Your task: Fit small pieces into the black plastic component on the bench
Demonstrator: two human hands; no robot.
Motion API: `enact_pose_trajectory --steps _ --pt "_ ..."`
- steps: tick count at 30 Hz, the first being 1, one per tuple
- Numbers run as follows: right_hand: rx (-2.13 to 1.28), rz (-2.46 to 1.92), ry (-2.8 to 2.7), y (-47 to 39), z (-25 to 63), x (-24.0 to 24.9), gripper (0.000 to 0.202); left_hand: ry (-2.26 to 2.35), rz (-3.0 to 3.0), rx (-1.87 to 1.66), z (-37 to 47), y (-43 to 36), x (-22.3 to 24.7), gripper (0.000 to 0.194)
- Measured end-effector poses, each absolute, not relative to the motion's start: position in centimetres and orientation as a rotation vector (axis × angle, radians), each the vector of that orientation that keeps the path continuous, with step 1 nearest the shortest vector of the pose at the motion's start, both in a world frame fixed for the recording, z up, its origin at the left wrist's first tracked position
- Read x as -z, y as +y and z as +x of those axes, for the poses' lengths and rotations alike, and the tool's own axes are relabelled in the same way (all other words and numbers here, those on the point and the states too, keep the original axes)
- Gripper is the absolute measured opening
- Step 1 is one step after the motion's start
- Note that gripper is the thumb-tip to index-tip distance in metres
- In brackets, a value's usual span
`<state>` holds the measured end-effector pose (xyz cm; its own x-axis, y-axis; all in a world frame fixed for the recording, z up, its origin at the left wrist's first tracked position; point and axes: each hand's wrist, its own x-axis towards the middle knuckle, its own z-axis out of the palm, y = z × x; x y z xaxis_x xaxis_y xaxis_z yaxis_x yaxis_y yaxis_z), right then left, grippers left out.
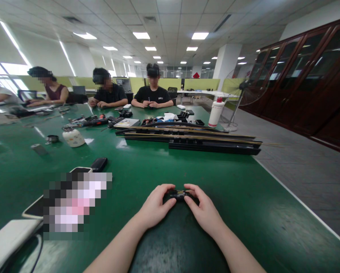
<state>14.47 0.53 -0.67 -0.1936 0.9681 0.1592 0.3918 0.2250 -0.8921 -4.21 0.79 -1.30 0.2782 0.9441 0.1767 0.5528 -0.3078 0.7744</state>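
Note:
Between my hands, low over the green table (pixel 141 163), is a small black part (pixel 180 195) with a pale yellowish strip in its middle. My left hand (pixel 160 203) is closed round its left end, thumb at the front and fingers behind. At the right end, my right hand (pixel 201 203) grips it the same way. Both ends of the part are hidden by my fingers, and its exact kind is too small to tell. I cannot make out whether it touches the tabletop.
Black rails (pixel 215 147) and thin brass-coloured rods lie across the table ahead. A white bottle (pixel 216 113) with a red cap stands behind their right end. To my left are a white jar (pixel 73 137), a black device (pixel 99 164) and a pale box (pixel 12 237). People sit opposite.

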Motion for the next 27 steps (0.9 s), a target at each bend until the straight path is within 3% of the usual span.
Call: enact_pose_trajectory --steps 14,27 --pt "-0.679 -1.427 -1.897 0.42 14.35 0.6 0.029 1.46 2.052 -0.884 -3.99 1.01 1.64 0.031" --pt "-0.696 -1.419 -1.884 0.49 14.36 0.45 0.028 1.433 2.056 -0.903 -4.1 1.03 1.66 0.033"
